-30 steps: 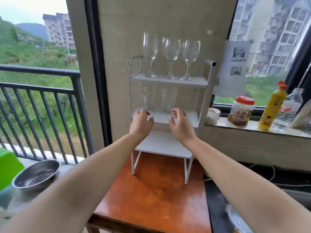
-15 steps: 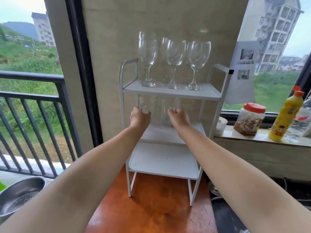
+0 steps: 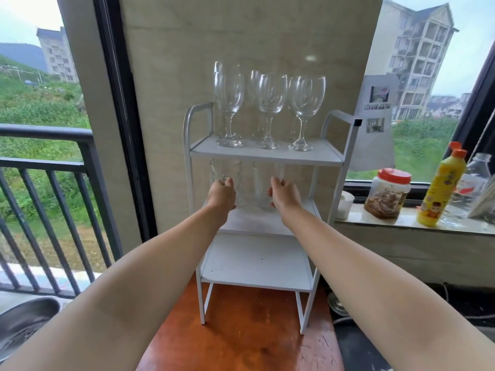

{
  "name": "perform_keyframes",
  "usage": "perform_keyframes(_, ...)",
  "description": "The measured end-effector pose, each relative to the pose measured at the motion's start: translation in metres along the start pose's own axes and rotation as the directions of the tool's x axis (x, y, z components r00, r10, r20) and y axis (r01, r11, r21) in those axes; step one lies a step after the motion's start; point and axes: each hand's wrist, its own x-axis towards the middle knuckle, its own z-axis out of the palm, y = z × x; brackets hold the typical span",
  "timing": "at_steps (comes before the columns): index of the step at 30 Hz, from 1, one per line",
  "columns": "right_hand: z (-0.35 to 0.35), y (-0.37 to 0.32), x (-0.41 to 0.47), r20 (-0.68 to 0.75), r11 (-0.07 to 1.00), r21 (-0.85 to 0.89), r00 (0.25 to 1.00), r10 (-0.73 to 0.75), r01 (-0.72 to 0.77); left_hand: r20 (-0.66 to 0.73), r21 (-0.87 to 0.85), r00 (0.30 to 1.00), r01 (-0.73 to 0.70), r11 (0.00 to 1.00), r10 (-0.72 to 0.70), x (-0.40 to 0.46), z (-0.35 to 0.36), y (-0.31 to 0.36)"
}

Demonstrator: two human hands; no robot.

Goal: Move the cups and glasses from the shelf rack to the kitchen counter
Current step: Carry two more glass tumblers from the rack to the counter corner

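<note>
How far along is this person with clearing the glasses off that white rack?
Barely begun. The wine glasses all stand on the top shelf of the rack, and no glass shows off it. The left hand and right hand are each closing on a clear cup on the middle shelf. Everything is left to carry.

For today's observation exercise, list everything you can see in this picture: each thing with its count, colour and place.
shelf rack: one, white, on table
table: one, reddish-brown wood, below rack
wine glasses: at least three, clear, top shelf
tumblers: two, clear, middle shelf
jar: one, red lid, windowsill
bottle: one, yellow, orange cap, windowsill
clear bottle: one, windowsill
metal bowl: one, silver, lower left
left hand: at left tumbler
right hand: at right tumbler
</note>
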Motion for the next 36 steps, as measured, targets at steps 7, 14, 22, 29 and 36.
perform_keyframes(7, -0.016, -0.006, -0.024, 0.024, 0.999, 0.038, 1.000, -0.003, 0.002, -0.003, 0.034, 1.000, -0.005, 0.999, 0.005, -0.024, -0.007, 0.003)
perform_keyframes(14, -0.027, -0.008, -0.056, 0.031, 0.995, 0.100, 0.999, -0.017, 0.014, 0.000, 0.100, 0.997, -0.080, 0.992, 0.081, -0.060, -0.018, 0.006)
perform_keyframes(22, -0.038, -0.011, -0.113, 0.006, 0.989, 0.151, 1.000, -0.011, 0.010, 0.051, 0.105, 0.995, -0.092, 0.990, 0.087, -0.109, -0.045, 0.008)
perform_keyframes(29, -0.045, -0.005, -0.185, -0.079, 0.987, 0.160, 0.997, 0.009, 0.004, 0.077, 0.129, 0.986, -0.155, 0.979, 0.146, -0.169, -0.081, -0.008)
perform_keyframes(36, -0.063, 0.044, -0.266, -0.083, 0.984, 0.133, 0.988, 0.132, -0.120, 0.125, 0.079, 0.990, -0.079, 0.994, 0.069, -0.239, -0.089, -0.057)
